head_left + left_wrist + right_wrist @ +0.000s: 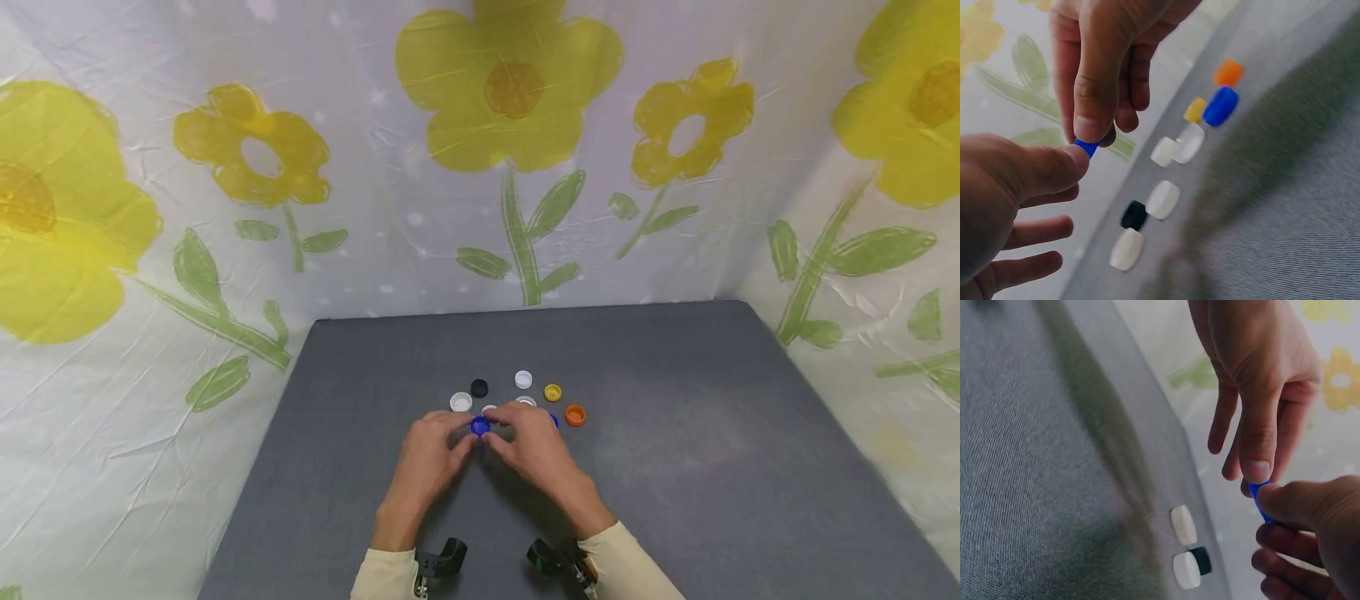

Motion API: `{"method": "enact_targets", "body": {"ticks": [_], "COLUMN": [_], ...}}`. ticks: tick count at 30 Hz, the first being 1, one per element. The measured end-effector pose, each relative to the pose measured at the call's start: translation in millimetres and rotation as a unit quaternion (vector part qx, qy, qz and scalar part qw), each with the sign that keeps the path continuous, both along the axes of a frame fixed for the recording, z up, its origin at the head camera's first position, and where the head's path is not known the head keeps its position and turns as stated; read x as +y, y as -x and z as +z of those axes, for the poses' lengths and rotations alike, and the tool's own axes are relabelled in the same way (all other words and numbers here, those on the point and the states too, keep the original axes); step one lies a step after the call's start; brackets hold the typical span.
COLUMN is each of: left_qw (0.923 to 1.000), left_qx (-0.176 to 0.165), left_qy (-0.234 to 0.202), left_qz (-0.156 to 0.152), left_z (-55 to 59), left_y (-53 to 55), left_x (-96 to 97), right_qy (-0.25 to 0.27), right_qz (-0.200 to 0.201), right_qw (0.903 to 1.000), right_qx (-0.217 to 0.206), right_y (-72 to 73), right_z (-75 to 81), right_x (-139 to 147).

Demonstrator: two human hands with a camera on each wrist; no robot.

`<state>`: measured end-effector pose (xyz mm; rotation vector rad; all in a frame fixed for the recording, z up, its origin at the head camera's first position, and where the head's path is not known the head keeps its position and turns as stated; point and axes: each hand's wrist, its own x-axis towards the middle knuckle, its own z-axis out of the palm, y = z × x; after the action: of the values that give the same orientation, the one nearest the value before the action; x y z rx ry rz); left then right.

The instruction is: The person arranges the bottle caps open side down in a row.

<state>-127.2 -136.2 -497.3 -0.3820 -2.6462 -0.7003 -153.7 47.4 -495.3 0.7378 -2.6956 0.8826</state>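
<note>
Blue, round and small, one cap [480,427] is pinched between the two hands, held up off the table [675,475]. The left hand [427,450] closes thumb and forefinger on one side, its other fingers spread loosely; the right hand [536,440] grips the opposite side by thumb and fingertips. Just beyond lie four white caps [461,402], a black one [479,388], a yellow one [552,392], an orange one [575,416] with a raised rim, and another blue one [554,421], partly hidden. Fine weave textures the grey tabletop.
</note>
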Motion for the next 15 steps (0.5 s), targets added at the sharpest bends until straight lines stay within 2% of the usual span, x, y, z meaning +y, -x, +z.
{"method": "enact_targets", "body": {"ticks": [7, 10, 15], "left_qw": [0.9996, 0.9986, 0.9940], "left_qx": [0.014, 0.033, 0.072], "left_qy": [-0.009, -0.024, -0.053], "left_qz": [-0.022, -0.035, -0.064], "left_z": [13.2, 15.1, 14.2], "left_y": [-11.7, -16.2, -16.8], "left_x": [-3.5, -5.0, -6.4], "right_qy": [0.055, 0.096, 0.150], "right_qz": [0.027, 0.029, 0.029], "right_qw": [0.9981, 0.9937, 0.9776], "right_qx": [-0.010, -0.051, -0.145], "right_y": [-6.9, -9.6, -11.7], "right_z": [8.3, 10.3, 16.6], "right_x": [5, 8, 11]}}
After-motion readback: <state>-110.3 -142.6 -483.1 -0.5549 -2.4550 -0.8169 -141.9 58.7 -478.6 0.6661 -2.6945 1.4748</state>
